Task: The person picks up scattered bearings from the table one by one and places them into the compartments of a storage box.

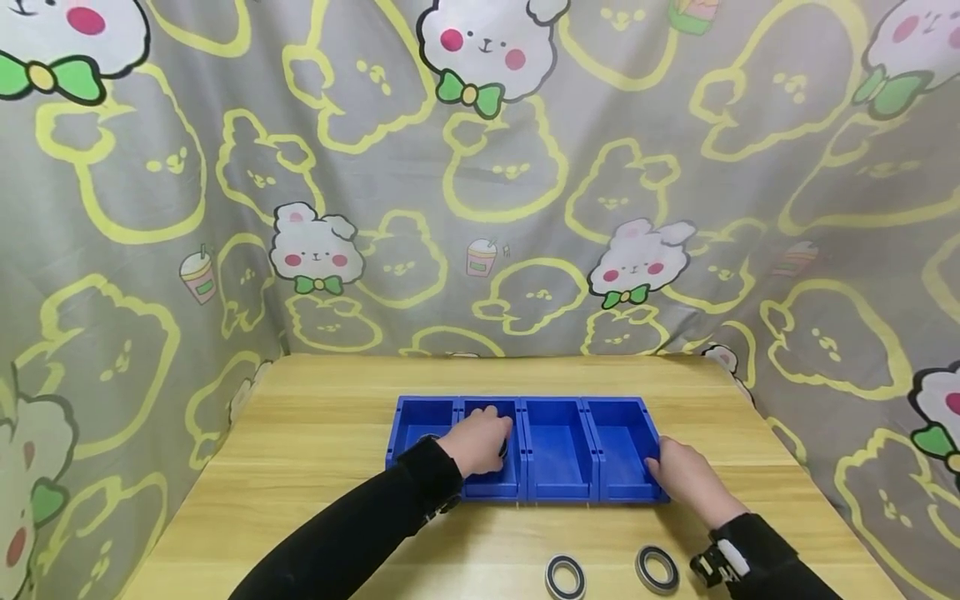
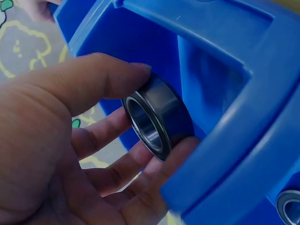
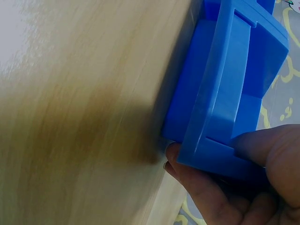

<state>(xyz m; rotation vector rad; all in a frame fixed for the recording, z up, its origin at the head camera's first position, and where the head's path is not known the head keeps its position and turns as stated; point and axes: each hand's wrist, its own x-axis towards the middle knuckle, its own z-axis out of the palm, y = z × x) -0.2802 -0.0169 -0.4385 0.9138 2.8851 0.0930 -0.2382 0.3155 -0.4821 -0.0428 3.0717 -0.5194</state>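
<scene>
Between thumb and fingers my left hand pinches a ball bearing, a metal ring with a dark seal, inside the second compartment from the left of a blue four-part bin. Another bearing sits in the leftmost compartment, mostly hidden by the left wrist in the head view. My right hand grips the bin's right end wall, thumb on the inside and fingers outside, as the right wrist view shows. The two right compartments hold nothing.
Two more bearings lie on the wooden table in front of the bin: one bearing near the middle, another bearing beside the right wrist. A patterned curtain surrounds the table at the back and sides.
</scene>
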